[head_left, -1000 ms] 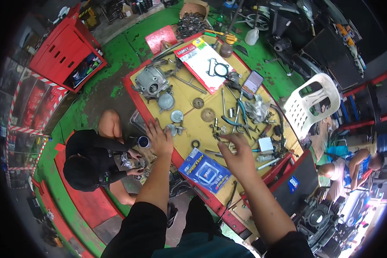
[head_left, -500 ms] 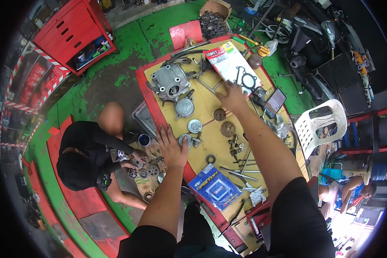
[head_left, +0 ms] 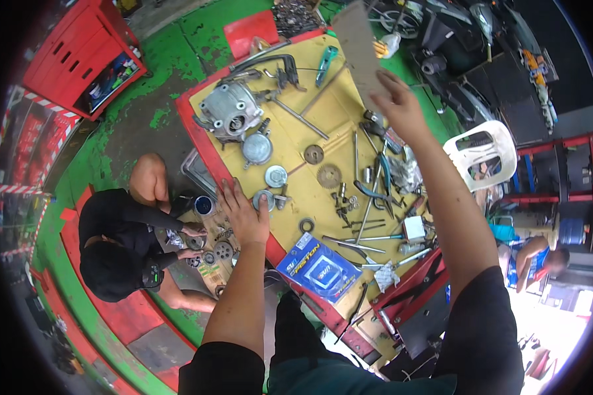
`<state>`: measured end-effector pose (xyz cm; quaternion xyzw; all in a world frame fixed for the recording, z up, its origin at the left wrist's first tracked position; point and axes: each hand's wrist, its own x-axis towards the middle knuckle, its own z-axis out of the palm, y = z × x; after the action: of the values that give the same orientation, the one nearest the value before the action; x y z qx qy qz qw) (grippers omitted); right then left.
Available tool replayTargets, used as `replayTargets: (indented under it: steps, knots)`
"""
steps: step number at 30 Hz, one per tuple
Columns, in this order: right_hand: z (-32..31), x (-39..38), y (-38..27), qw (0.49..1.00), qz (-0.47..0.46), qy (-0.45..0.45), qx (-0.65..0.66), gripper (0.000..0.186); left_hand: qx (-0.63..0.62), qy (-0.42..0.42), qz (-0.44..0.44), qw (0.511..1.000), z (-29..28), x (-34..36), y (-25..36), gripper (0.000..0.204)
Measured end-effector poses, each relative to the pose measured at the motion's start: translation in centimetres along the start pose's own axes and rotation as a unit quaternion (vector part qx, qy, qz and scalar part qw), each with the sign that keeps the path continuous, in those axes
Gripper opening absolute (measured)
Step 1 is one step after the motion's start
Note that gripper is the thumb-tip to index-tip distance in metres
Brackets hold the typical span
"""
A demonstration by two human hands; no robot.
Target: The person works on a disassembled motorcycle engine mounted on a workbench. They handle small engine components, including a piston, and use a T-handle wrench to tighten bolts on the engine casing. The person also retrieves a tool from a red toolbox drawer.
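Note:
My left hand (head_left: 244, 214) rests with fingers spread on the red edge of the yellow-topped table (head_left: 286, 217), beside small round metal parts (head_left: 277, 176). My right hand (head_left: 395, 105) grips the gasket package (head_left: 352, 43), raised at the far end with its plain greyish back showing. A green-handled tool (head_left: 326, 66) lies left of the package. The cast engine housing (head_left: 225, 108) and a round cover (head_left: 257, 148) sit at the left side of the top. Gears (head_left: 329, 176), pliers (head_left: 369, 189), rods and small parts lie at the middle and right. A blue piston package (head_left: 319, 266) lies near me.
A co-worker in black (head_left: 115, 243) crouches left of the table, handling parts on a low board. Another person (head_left: 534, 263) sits at the right. Around are a red tool cabinet (head_left: 79, 49), a red seat (head_left: 250, 29), a white plastic chair (head_left: 481, 151) and motorcycle parts (head_left: 454, 39).
My right hand has reached to the far end and lifted the gasket package, turning up its back and uncovering the green tool. My left hand stays on the edge.

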<state>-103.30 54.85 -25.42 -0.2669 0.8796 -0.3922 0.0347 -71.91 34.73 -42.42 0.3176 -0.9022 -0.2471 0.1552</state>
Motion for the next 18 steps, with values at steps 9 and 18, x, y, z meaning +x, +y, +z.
replayTargets:
  steps: [9,18]
  knots:
    - [6.6,-2.7,-1.0,0.991,-0.033,-0.131,0.001,0.042,0.022,-0.004,0.016,1.000,1.0,0.4,-0.5,0.075]
    - [-0.5,-10.9,2.0,0.967,0.136,-0.199,-0.087,0.033,0.035,0.011,0.026,0.999,1.4,0.0,-0.8,0.073]
